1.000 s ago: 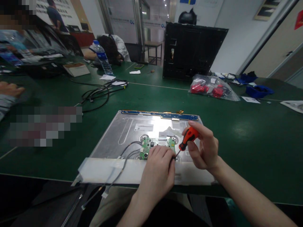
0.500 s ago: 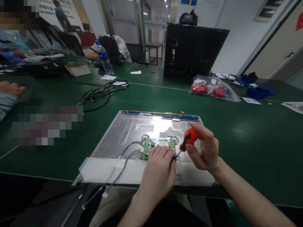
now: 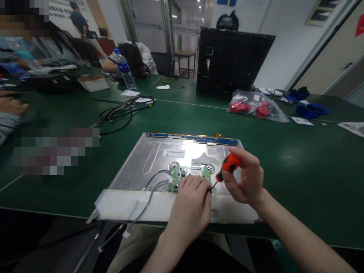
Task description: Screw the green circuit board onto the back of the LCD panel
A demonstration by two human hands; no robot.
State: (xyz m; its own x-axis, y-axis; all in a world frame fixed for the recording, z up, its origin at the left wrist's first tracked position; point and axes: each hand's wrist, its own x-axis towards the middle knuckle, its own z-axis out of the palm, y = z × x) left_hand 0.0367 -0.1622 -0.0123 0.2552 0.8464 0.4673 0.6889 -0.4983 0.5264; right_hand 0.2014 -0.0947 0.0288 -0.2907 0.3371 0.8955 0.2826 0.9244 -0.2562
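A flat display panel point(image 3: 133, 167), metal back up, lies at the table's near edge. On it sits a green circuit board point(image 3: 174, 175) with dark cables point(image 3: 155, 197) leading off its left side. My right hand point(image 3: 247, 176) is closed around the orange and black handle of a screwdriver point(image 3: 229, 163). Its thin shaft slants down to the board's lower right corner. My left hand point(image 3: 193, 199) rests over the board with its fingers pressed together, fingertips beside the screwdriver's tip. A small dark bit shows there, too small to name; the hand covers much of the board.
Coiled black cables point(image 3: 122, 110) and a water bottle point(image 3: 124, 70) are on the green table point(image 3: 176, 113), left of centre. A black screen housing point(image 3: 227, 62) stands behind a plastic bag of red parts point(image 3: 256, 108). Another person's hand point(image 3: 13, 104) is at the left.
The screwdriver's handle has turned a little in my right hand, its black inlay now facing differently. My left hand and the panel have stayed in place. A person far back has shifted right.
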